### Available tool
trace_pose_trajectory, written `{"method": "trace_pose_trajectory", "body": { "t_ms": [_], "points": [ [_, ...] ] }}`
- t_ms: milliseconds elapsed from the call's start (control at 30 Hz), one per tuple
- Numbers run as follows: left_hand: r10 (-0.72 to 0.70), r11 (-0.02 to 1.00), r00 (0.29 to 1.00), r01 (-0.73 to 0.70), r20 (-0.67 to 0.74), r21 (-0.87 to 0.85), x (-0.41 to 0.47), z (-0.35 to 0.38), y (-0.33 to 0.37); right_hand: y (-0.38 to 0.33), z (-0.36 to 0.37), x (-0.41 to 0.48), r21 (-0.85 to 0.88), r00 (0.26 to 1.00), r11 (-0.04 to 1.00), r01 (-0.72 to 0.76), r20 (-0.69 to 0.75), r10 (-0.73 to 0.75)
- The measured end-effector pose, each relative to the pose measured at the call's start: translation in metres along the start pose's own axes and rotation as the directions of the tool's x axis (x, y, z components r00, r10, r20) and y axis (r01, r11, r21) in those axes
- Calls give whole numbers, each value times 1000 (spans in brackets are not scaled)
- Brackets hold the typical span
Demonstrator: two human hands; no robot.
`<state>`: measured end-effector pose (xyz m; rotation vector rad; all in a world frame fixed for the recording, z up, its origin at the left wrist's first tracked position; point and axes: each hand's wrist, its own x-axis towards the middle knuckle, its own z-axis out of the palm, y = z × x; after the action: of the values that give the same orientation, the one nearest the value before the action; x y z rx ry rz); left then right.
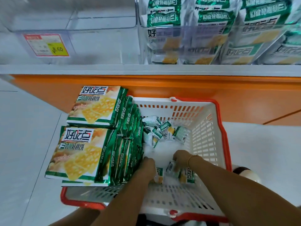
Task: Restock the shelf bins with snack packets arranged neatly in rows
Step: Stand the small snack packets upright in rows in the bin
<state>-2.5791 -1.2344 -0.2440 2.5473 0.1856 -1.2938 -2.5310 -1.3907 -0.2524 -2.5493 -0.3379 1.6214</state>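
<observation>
Both hands reach down into a white basket (225,144) with a red rim, which stands on the floor near the shelf (146,69). The right hand (180,159), with a thin bracelet (189,159) on the wrist, curls its fingers over one small packet (171,168) at the near end of the basket. The left hand (149,167) points down beside another packet (159,174). Its fingers are hidden, so I cannot tell if it grips. More small packets (162,129) lie loose at the far end. Large biscuit packs (91,108) fill the left side of the basket. On the shelf, the clear right bin (179,26) holds green and white snack packets (211,18), and the clear left bin (97,28) carries a price label (47,45).
</observation>
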Motion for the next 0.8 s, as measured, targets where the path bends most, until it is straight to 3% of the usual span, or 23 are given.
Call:
{"method": "trace_pose_trajectory", "body": {
  "t_ms": [100, 200, 333, 500, 600, 700, 800],
  "points": [
    [42, 995, 998, -45, 40, 86, -4, -5, -3, -1, -12, -8, -21, 996, 999, 46, -76, -47],
    [51, 998, 992, -48, 115, -28, -12, -8, 0, -2, -36, -28, -3, 980, 995, 103, -168, -102],
    [191, 931, 980, -197, -52, -306, -26, -20, 13, -1, -77, -69, -6, 934, 978, 209, -295, -202],
    [215, 731, 972, -225, -95, -645, -50, -57, 53, 15, -128, -144, 28, 880, 958, 284, -405, -249],
    [257, 424, 966, -122, -10, -897, -73, -79, 81, 39, -147, -198, 64, 811, 920, 387, -498, -307],
    [395, 209, 919, -95, -5, -973, -100, -100, 107, 64, -152, -249, 110, 739, 862, 495, -575, -351],
    [563, 106, 826, -97, -21, -990, -128, -119, 128, 82, -143, -292, 262, 733, 770, 582, -578, -358]
  ]
}}
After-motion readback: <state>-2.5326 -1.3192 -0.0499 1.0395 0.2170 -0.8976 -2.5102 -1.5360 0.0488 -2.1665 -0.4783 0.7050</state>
